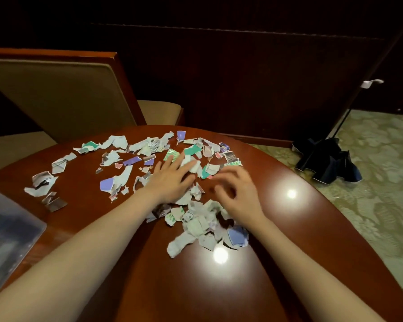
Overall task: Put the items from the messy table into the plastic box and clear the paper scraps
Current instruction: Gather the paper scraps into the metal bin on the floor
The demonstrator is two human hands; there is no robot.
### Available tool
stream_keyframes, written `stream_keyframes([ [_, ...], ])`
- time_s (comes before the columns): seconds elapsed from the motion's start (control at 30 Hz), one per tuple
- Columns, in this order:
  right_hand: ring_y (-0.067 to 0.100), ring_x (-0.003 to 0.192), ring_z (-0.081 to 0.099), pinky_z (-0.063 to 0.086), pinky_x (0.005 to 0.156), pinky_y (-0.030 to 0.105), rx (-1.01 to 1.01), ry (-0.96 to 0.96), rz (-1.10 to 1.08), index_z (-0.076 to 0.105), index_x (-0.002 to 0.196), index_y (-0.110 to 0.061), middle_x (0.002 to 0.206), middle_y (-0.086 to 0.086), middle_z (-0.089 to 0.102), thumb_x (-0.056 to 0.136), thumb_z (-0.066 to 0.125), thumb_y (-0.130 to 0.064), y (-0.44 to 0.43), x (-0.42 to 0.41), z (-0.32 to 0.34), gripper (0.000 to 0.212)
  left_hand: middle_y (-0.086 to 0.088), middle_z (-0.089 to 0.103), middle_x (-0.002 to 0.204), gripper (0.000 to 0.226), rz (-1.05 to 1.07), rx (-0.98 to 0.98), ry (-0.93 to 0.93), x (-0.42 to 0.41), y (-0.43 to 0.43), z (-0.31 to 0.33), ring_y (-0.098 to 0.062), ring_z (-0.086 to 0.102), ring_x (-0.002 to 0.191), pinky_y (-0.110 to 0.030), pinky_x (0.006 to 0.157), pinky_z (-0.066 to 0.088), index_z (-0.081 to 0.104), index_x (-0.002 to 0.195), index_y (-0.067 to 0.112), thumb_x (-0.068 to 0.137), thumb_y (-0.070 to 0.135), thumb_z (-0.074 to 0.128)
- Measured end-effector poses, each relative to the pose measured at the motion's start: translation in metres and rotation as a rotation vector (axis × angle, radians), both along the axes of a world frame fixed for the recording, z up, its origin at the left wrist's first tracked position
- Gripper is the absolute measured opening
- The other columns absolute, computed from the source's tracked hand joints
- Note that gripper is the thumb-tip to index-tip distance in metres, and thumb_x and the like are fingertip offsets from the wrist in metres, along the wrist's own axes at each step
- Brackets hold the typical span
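Note:
Several torn paper scraps (pixel 116 180), white, green and purple, lie scattered over the round brown table (pixel 300 217). A thicker heap of scraps (pixel 203 226) sits between my two wrists. My left hand (pixel 170 182) lies flat on scraps in the middle of the table, fingers straight and spread. My right hand (pixel 237 191) hovers just right of it, blurred, fingers loosely bent over the table with nothing held. The clear plastic box (pixel 7 231) stands at the left edge of the table, its dark contents blurred.
A wooden chair with a tan cushion (pixel 63 94) stands behind the table at the left. A dark folded umbrella (pixel 328 159) lies on the patterned carpet at the right. Dark wooden panelling rises behind. Lamp glare marks the tabletop.

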State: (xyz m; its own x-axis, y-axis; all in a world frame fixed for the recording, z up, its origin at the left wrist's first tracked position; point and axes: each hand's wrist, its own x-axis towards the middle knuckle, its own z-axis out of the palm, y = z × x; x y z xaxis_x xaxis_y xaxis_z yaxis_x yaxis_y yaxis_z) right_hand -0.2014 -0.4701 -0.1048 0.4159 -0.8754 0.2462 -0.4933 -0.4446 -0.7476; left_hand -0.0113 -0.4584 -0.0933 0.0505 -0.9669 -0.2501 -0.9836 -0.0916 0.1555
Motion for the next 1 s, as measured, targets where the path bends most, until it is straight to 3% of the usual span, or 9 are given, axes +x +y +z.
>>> stream_keyframes([
  [0.07, 0.012, 0.111, 0.043, 0.038, 0.095, 0.028, -0.028, -0.042, -0.204, 0.068, 0.104, -0.015, 0.113, -0.002, 0.047, 0.085, 0.056, -0.025, -0.023, 0.004, 0.0, 0.025, 0.005, -0.01, 0.159, 0.052, -0.039, 0.004, -0.008, 0.0, 0.016, -0.006, -0.021, -0.009, 0.147, -0.045, 0.117, -0.004, 0.003, 0.149, 0.04, 0.1, 0.047, 0.018],
  [0.13, 0.018, 0.126, 0.037, 0.029, 0.104, 0.029, 0.041, -0.003, -0.279, 0.062, 0.119, -0.017, 0.132, 0.003, 0.043, 0.09, 0.055, -0.022, -0.047, 0.009, 0.001, 0.03, 0.008, -0.015, 0.157, 0.051, -0.12, -0.002, -0.008, -0.003, 0.035, -0.007, -0.018, -0.013, 0.146, -0.043, 0.117, -0.008, 0.001, 0.148, 0.042, 0.099, 0.049, 0.016],
  [0.27, 0.019, 0.145, 0.016, 0.014, 0.117, 0.038, 0.129, 0.139, -0.225, 0.039, 0.142, -0.03, 0.156, 0.0, 0.02, 0.097, 0.042, -0.037, -0.082, 0.028, 0.0, 0.045, 0.02, -0.025, 0.145, 0.049, -0.331, 0.035, 0.066, -0.006, 0.074, -0.002, -0.003, -0.022, 0.139, -0.032, 0.111, -0.019, 0.0, 0.145, 0.048, 0.098, 0.051, 0.015],
  [0.37, 0.019, 0.147, 0.005, 0.005, 0.118, 0.039, 0.089, 0.284, -0.106, 0.025, 0.148, -0.031, 0.159, 0.001, 0.012, 0.099, 0.033, -0.041, -0.097, 0.051, -0.002, 0.05, 0.028, -0.008, 0.146, 0.052, -0.421, 0.034, 0.116, 0.003, 0.083, 0.011, 0.009, -0.012, 0.135, -0.024, 0.113, -0.013, 0.008, 0.141, 0.052, 0.09, 0.061, 0.009],
  [0.5, 0.017, 0.148, 0.0, -0.004, 0.118, 0.04, 0.036, 0.496, 0.075, 0.018, 0.149, -0.034, 0.159, -0.002, 0.008, 0.099, 0.028, -0.047, -0.101, 0.077, -0.005, 0.052, 0.011, 0.036, 0.147, 0.06, -0.204, -0.305, 0.218, 0.032, 0.05, 0.024, -0.002, 0.025, 0.138, -0.024, 0.111, 0.017, 0.04, 0.14, 0.033, 0.089, 0.056, 0.017],
  [0.6, 0.015, 0.147, 0.005, -0.001, 0.118, 0.036, -0.061, 0.581, 0.247, 0.027, 0.146, -0.035, 0.159, -0.003, 0.014, 0.098, 0.032, -0.047, -0.089, 0.085, -0.003, 0.05, 0.001, 0.032, 0.151, 0.043, 0.075, -0.409, 0.221, 0.063, 0.0, 0.025, -0.017, 0.027, 0.14, -0.035, 0.113, 0.021, 0.04, 0.141, 0.027, 0.1, 0.035, 0.032],
  [0.8, 0.008, 0.126, 0.048, 0.035, 0.103, 0.018, 0.109, 0.146, 0.464, 0.07, 0.112, -0.017, 0.132, 0.002, 0.058, 0.096, 0.05, -0.023, -0.047, 0.077, 0.0, 0.026, 0.001, 0.007, 0.16, 0.049, 0.227, -0.117, 0.126, 0.089, -0.061, 0.002, -0.031, 0.005, 0.146, -0.054, 0.115, 0.007, 0.022, 0.148, 0.037, 0.1, 0.047, 0.023],
  [0.9, 0.005, 0.084, 0.067, 0.052, 0.078, 0.015, 0.381, -0.35, 0.36, 0.073, 0.091, -0.006, 0.09, 0.002, 0.072, 0.091, 0.051, -0.011, -0.047, 0.075, 0.0, 0.022, 0.002, 0.004, 0.16, 0.048, 0.138, -0.058, 0.084, 0.075, -0.055, -0.01, -0.029, 0.0, 0.147, -0.053, 0.115, 0.001, 0.018, 0.147, 0.041, 0.1, 0.048, 0.022],
  [1.0, 0.008, 0.075, 0.065, 0.051, 0.074, 0.018, 0.492, -0.694, 0.111, 0.071, 0.074, -0.013, 0.074, -0.006, 0.072, 0.077, 0.05, -0.017, -0.056, 0.079, -0.002, 0.022, 0.005, 0.006, 0.159, 0.046, -0.001, -0.112, 0.093, 0.058, -0.027, -0.015, -0.022, 0.0, 0.147, -0.047, 0.117, -0.001, 0.021, 0.146, 0.042, 0.101, 0.044, 0.024],
])
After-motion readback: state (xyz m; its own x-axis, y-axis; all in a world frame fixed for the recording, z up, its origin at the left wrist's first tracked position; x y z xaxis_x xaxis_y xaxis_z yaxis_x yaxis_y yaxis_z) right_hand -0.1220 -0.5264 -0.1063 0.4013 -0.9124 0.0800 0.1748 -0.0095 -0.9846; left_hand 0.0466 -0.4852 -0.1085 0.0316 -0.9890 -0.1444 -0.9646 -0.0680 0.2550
